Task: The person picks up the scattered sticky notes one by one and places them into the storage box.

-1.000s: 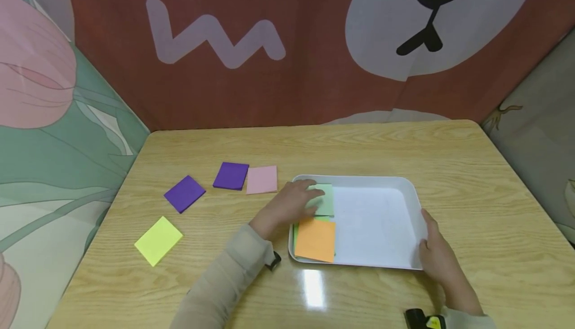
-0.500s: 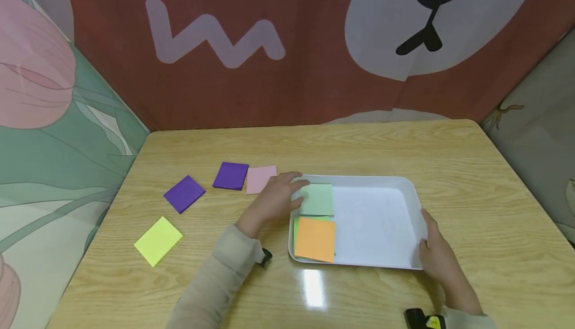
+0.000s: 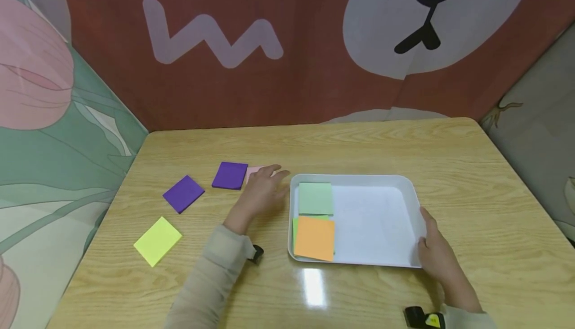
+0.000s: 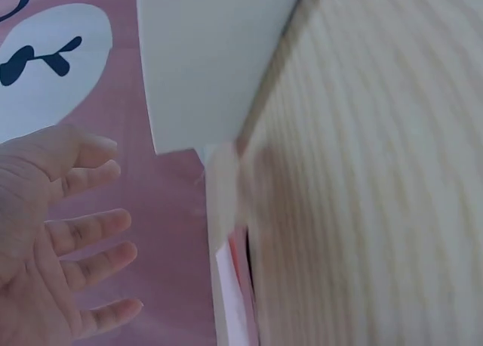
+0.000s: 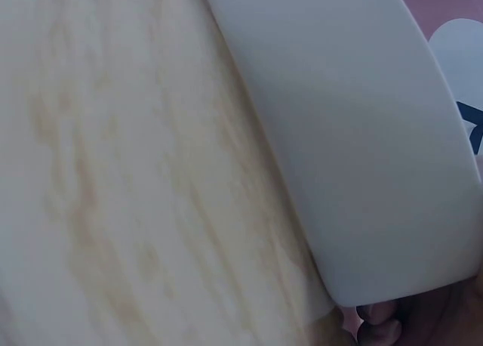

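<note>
My left hand (image 3: 260, 191) hovers over the pink sticky note pad (image 3: 252, 171), hiding most of it. In the left wrist view its fingers (image 4: 94, 229) are spread and hold nothing, with the pink pad's edge below. My right hand (image 3: 437, 251) grips the right end of the white tray (image 3: 382, 264), and its fingertips (image 5: 377, 331) show curled by the tray's corner in the right wrist view. Along the tray's left end lie a pale green pad (image 3: 315, 198) and, nearer me, an orange pad (image 3: 314, 238) on top of a brighter green one (image 3: 295, 229).
Left of my left hand, two purple pads (image 3: 229, 175) and a yellow pad (image 3: 157, 241) lie on the wooden table (image 3: 359, 149). A printed cloth (image 3: 314, 84) stands behind the table's far edge.
My left hand has moved left from above the pale green pad, out of the tray, to over the pink pad. The right hand has stayed at the tray's right end.
</note>
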{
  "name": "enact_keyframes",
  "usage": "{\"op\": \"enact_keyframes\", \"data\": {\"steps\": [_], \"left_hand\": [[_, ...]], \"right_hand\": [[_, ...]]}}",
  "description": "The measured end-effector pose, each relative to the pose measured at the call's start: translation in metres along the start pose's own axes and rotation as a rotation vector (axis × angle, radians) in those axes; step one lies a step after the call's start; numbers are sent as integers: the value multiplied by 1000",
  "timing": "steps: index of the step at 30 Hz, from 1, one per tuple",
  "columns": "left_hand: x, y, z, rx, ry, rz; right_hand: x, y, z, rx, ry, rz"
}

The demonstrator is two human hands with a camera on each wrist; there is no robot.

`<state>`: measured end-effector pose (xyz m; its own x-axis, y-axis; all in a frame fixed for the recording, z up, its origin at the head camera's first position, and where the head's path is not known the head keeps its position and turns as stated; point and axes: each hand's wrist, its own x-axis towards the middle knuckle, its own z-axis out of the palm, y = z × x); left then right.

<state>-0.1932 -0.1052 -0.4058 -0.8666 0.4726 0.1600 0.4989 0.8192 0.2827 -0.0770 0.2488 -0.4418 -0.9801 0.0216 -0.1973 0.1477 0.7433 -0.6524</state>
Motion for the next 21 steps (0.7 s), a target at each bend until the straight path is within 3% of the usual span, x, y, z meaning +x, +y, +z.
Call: {"op": "enact_keyframes", "data": {"steps": [6,21], "left_hand": [[-2,-5,0,-2,-103,-93],[-6,-14,9,8,-104,-108]], "right_hand": [[1,-1,-1,-2,-9,13],[0,-3,0,-10,10,18]]}}
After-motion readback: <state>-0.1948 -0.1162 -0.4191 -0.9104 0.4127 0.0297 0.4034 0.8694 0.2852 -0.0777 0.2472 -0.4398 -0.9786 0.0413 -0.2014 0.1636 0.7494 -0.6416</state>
